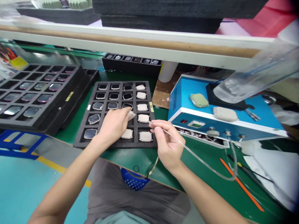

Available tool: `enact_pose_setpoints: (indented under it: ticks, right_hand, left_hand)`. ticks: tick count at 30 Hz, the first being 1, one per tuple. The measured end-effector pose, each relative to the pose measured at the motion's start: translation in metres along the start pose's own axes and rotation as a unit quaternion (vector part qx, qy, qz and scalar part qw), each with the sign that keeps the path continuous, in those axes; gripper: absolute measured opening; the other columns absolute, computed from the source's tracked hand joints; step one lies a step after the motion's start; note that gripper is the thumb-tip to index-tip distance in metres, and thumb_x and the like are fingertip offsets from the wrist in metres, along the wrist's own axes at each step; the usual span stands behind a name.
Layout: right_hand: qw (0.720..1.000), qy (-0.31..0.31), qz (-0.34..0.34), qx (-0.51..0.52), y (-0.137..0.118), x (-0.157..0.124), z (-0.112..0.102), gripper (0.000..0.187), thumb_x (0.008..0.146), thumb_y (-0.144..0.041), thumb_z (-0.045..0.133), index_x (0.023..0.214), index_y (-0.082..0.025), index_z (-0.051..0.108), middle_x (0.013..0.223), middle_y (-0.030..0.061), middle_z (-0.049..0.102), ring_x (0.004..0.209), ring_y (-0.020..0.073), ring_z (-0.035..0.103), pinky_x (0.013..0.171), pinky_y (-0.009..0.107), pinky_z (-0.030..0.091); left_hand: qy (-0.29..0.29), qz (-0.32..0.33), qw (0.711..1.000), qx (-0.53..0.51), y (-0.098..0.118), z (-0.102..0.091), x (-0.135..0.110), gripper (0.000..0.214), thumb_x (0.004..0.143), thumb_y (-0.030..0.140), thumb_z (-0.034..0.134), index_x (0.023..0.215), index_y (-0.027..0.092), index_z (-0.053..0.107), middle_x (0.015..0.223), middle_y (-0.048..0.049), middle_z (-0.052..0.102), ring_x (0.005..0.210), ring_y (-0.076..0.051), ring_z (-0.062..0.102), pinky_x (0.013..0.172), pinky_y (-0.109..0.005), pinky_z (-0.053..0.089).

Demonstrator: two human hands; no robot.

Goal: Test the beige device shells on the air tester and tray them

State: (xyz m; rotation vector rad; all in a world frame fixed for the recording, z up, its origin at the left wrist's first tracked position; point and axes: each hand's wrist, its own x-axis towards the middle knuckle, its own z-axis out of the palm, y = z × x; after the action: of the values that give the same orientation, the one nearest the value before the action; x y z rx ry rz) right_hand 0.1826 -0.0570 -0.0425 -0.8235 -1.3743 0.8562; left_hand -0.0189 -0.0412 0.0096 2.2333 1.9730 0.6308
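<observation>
A dark foam tray (pixel 77 140) lies before me, its pockets holding black-faced smartwatch pieces (pixel 90 133) and pale beige watch cases (pixel 145 136). My left hand (pixel 114 123) reaches over the tray's middle. Its fingers are closed on a beige watch case (pixel 131 115), partly covered by the fingertips, above a pocket in the third column. Just right of the tray, my right hand (pixel 168 141) pinches the end of a thin clear tube (pixel 198 158). The tube's tip is close to a beige case in the right column; whether they touch I cannot tell.
A blue machine (pixel 257 127) stands to the right, with a green case (pixel 199 100) and a beige case (pixel 225 114) on top; the tube runs to its front. Stacked foam trays (pixel 58 109) sit at left. An orange stick (pixel 243 186) lies right. A shelf (pixel 140 40) crosses overhead.
</observation>
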Motion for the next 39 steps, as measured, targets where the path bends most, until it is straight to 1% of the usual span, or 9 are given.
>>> enact_pose_setpoints:
  ticks: [2,5,7,8,10,12,15,20,39]
  right_hand:
    - [1.000,0.001,-0.004,0.005,0.000,0.000,0.000,0.015,0.103,-0.028,0.063,0.107,-0.024,0.078,0.113,0.0086,0.076,0.100,0.0228,0.077,0.083,0.039,0.068]
    - [1.000,0.013,-0.013,0.008,0.000,0.000,0.000,0.015,0.103,-0.027,0.063,0.108,-0.024,0.077,0.112,0.0086,0.076,0.103,0.0233,0.076,0.085,0.040,0.068]
    - [1.000,0.022,-0.015,0.002,0.001,0.000,0.000,0.015,0.103,-0.026,0.062,0.108,-0.025,0.077,0.111,0.0083,0.076,0.103,0.0232,0.075,0.086,0.041,0.068]
    - [1.000,0.025,-0.018,-0.005,0.001,0.000,0.000,0.016,0.103,-0.026,0.062,0.108,-0.025,0.077,0.110,0.0082,0.077,0.103,0.0232,0.075,0.087,0.041,0.067]
    - [0.999,0.027,-0.031,-0.019,-0.001,0.002,0.000,0.016,0.103,-0.024,0.062,0.107,-0.025,0.077,0.109,0.0078,0.078,0.104,0.0234,0.075,0.089,0.041,0.066]
    - [0.998,0.024,-0.050,-0.024,-0.002,0.003,-0.001,0.017,0.103,-0.021,0.062,0.107,-0.026,0.077,0.108,0.0069,0.079,0.106,0.0240,0.076,0.094,0.043,0.065]
    - [0.997,0.019,-0.070,-0.012,-0.004,0.006,0.000,0.020,0.101,-0.017,0.063,0.109,-0.027,0.078,0.107,0.0053,0.081,0.112,0.0249,0.077,0.101,0.046,0.063]
    - [0.998,0.005,-0.068,-0.007,-0.004,0.005,0.001,0.022,0.101,-0.015,0.063,0.111,-0.028,0.078,0.110,0.0049,0.082,0.112,0.0248,0.077,0.101,0.046,0.064]
    - [0.998,0.006,-0.056,-0.028,-0.002,0.003,0.000,0.020,0.101,-0.018,0.064,0.110,-0.028,0.079,0.109,0.0054,0.083,0.110,0.0255,0.079,0.097,0.046,0.066]
  left_hand:
    - [0.064,-0.051,0.977,-0.195,0.006,0.009,-0.010,0.037,0.102,0.024,0.056,0.136,0.015,0.066,0.114,-0.0122,0.080,0.102,-0.025,0.076,0.093,-0.040,0.058]
    - [0.079,-0.112,0.883,-0.449,0.019,0.025,-0.019,0.049,0.095,0.031,0.069,0.140,0.013,0.062,0.104,-0.0098,0.080,0.093,-0.021,0.076,0.080,-0.032,0.061]
    - [0.090,-0.154,0.821,-0.542,0.028,0.035,-0.019,0.055,0.089,0.032,0.076,0.138,0.012,0.062,0.101,-0.0091,0.079,0.089,-0.020,0.076,0.075,-0.030,0.062]
    - [0.095,-0.169,0.799,-0.569,0.032,0.039,-0.019,0.056,0.085,0.032,0.080,0.135,0.012,0.064,0.100,-0.0086,0.079,0.087,-0.019,0.076,0.075,-0.030,0.063]
    - [0.097,-0.184,0.776,-0.596,0.037,0.044,-0.020,0.054,0.080,0.031,0.086,0.127,0.012,0.069,0.099,-0.0085,0.080,0.086,-0.019,0.077,0.079,-0.030,0.064]
    - [0.092,-0.182,0.775,-0.599,0.040,0.045,-0.021,0.046,0.076,0.030,0.090,0.116,0.013,0.074,0.098,-0.0090,0.081,0.086,-0.019,0.078,0.083,-0.031,0.064]
    - [0.089,-0.165,0.792,-0.580,0.041,0.044,-0.024,0.035,0.075,0.029,0.092,0.105,0.015,0.079,0.095,-0.0081,0.083,0.083,-0.020,0.078,0.082,-0.033,0.065]
    - [0.101,-0.135,0.825,-0.539,0.042,0.041,-0.028,0.028,0.078,0.026,0.089,0.103,0.018,0.083,0.094,-0.0059,0.084,0.079,-0.018,0.076,0.080,-0.031,0.064]
    - [0.106,-0.114,0.817,-0.555,0.042,0.042,-0.029,0.024,0.078,0.022,0.088,0.102,0.020,0.085,0.091,-0.0040,0.084,0.076,-0.017,0.076,0.076,-0.028,0.064]
